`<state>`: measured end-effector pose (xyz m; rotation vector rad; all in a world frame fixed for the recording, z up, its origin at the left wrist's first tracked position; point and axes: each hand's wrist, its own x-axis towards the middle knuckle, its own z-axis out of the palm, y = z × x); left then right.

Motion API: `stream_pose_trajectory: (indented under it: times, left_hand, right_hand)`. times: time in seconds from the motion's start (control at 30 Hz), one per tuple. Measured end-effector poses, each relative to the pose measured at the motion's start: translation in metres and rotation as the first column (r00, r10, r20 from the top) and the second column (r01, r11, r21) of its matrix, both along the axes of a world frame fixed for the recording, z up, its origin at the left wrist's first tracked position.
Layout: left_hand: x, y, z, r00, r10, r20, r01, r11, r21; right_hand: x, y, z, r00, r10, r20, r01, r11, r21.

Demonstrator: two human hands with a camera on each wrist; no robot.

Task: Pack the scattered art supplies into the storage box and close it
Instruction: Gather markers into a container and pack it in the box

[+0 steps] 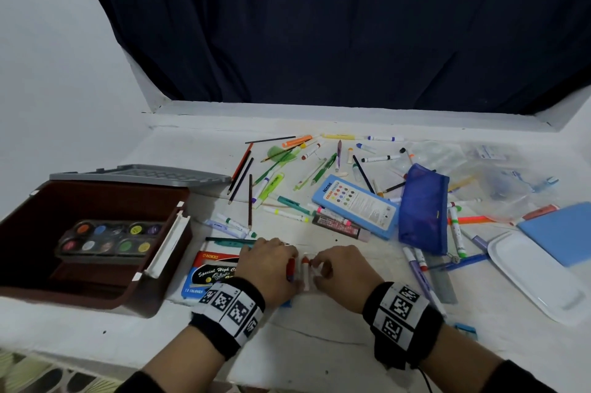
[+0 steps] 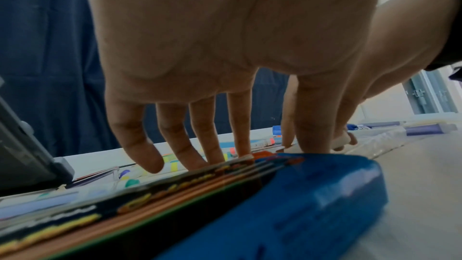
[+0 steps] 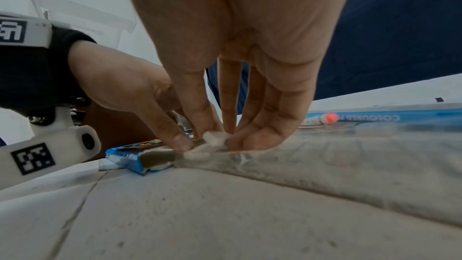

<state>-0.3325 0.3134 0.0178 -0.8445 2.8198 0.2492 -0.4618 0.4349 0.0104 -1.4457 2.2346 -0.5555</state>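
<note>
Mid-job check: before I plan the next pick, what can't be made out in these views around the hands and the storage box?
- Head view: the left hand and right hand hide most of the small markers between them; count unclear.
- Right wrist view: the white piece at the fingertips is blurred; identity unclear.
- Left wrist view: the crayon box print is blurred.
- Head view: the storage box near wall hides its front floor.
</note>
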Motion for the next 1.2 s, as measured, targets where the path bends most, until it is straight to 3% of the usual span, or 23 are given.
stream_pose_trajectory:
  times: [0.17,0.37,0.53,0.67,1.0,1.2]
  left_hand:
    - [-0.002,-0.001,-0.001,1.0,0.025,0.003,-0.025,1.0,0.019]
    - [0.004,-0.005,0.0,0.999,0.016,-0.028,-0.015,0.999,0.047]
    - [0.035,-0.013,0.006,0.991,0.105,-0.081,-0.093,0.985,0.143]
    - [0.056,-0.016,0.007,0.998,0.063,0.017,-0.065,0.983,0.173]
    - [0.049,-0.03,-0.002,0.997,0.062,-0.036,-0.053,0.976,0.209]
    - [0.048,-0.031,-0.002,0.998,-0.058,-0.039,0.064,0.981,0.185]
  right_hand:
    - [0.003,-0.006,0.0,0.994,0.083,-0.065,-0.078,0.994,0.075]
    - [-0.004,-0.005,-0.003,0.995,-0.093,0.047,0.096,0.993,-0.071]
    - [-0.011,0.001,0.002,0.987,0.033,-0.156,-0.011,0.99,0.141]
    - [-0.014,0.005,0.001,0.993,0.056,-0.108,-0.021,0.953,0.303]
    - [-0.005,-0.004,0.008,0.978,0.185,-0.093,-0.149,0.94,0.307]
    - [-0.002,-0.006,-0.001,0.957,0.247,-0.151,-0.211,0.953,0.22]
